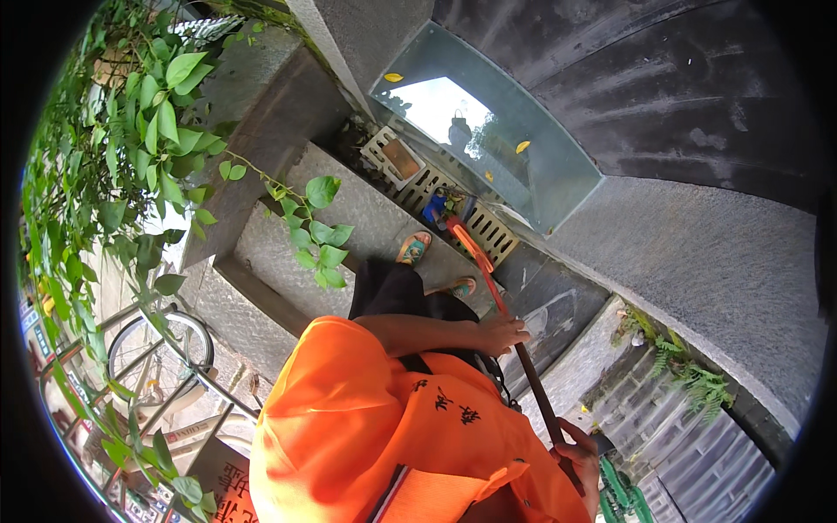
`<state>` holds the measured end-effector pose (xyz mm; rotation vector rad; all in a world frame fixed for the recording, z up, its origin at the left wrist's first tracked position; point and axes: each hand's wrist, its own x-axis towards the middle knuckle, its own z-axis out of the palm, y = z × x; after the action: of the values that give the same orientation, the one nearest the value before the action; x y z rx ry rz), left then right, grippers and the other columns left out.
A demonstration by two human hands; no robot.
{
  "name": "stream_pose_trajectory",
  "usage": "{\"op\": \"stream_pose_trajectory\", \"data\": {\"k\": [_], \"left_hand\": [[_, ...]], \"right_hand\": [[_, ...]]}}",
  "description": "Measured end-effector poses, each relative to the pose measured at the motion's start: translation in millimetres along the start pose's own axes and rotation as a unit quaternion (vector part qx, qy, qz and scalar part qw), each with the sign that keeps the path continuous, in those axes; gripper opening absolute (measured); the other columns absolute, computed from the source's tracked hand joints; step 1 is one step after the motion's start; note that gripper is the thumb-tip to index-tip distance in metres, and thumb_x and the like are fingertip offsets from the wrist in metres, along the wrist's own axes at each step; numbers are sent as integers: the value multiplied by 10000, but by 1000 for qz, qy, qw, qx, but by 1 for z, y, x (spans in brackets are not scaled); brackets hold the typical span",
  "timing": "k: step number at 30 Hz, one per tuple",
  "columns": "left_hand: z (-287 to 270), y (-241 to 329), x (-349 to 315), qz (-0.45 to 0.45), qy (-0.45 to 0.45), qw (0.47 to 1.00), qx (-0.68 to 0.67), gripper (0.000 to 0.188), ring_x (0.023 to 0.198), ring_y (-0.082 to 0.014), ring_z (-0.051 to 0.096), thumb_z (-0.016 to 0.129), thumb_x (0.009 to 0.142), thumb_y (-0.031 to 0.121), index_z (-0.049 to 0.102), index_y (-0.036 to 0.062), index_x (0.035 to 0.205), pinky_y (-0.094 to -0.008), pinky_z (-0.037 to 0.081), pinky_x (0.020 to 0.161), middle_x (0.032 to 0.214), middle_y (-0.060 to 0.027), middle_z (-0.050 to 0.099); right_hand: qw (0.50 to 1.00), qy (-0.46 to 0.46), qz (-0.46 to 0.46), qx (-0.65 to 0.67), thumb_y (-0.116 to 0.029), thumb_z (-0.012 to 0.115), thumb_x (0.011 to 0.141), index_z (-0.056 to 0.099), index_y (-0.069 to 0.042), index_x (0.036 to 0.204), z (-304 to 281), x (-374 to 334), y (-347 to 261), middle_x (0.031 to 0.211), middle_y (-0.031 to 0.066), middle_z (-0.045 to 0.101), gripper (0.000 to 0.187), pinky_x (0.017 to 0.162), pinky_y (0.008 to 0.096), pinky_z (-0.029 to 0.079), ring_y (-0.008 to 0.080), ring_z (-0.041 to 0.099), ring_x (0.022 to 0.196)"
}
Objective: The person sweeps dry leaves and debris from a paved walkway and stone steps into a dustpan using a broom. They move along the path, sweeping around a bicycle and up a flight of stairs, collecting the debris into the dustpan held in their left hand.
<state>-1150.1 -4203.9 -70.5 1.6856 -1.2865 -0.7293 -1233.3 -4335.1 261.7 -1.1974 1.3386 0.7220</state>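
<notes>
A long pole [536, 383], dark along its upper handle and orange-red toward its far end, slants across the view. My left hand [503, 336] is closed around its middle. Farther up the handle, my right hand [577, 460] is wrapped around it near my body at the lower right. The orange-red end [472, 247] reaches down to a slotted pale grating [492, 235]. Beside that tip lie a bright blue thing [434, 207] and some small leafy debris; I cannot make out exactly what touches the tip.
Stone steps [296, 222] surround my sandalled foot [415, 247]. A brown block [401, 159] rests on the grating's far part. Beyond stands a glass panel [558, 187] beside a dark wall [671, 96]. Leafy branches [166, 113] hang at left, above a bicycle wheel [161, 357].
</notes>
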Motion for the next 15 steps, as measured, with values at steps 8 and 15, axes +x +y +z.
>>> {"op": "stream_pose_trajectory", "data": {"k": [8, 15], "left_hand": [[-61, -15, -58, -242, -75, 967, 12, 205, 933, -330, 599, 570, 799, 233, 630, 93, 936, -438, 469, 795, 948, -161, 632], [-45, -8, -102, -374, -36, 926, 47, 217, 893, -343, 612, 581, 786, 263, 649, 109, 923, -429, 473, 805, 897, -172, 647]], "right_hand": [[999, 1, -36, 22, 10, 565, 706, 434, 45, 1269, -35, 13, 7, 565, 143, 564, 579, 319, 289, 318, 180, 455, 338], [993, -60, -67, 83, 6, 534, 734, 413, 22, 1291, -86, 39, 16, 562, 141, 544, 571, 314, 295, 326, 197, 449, 333]]}}
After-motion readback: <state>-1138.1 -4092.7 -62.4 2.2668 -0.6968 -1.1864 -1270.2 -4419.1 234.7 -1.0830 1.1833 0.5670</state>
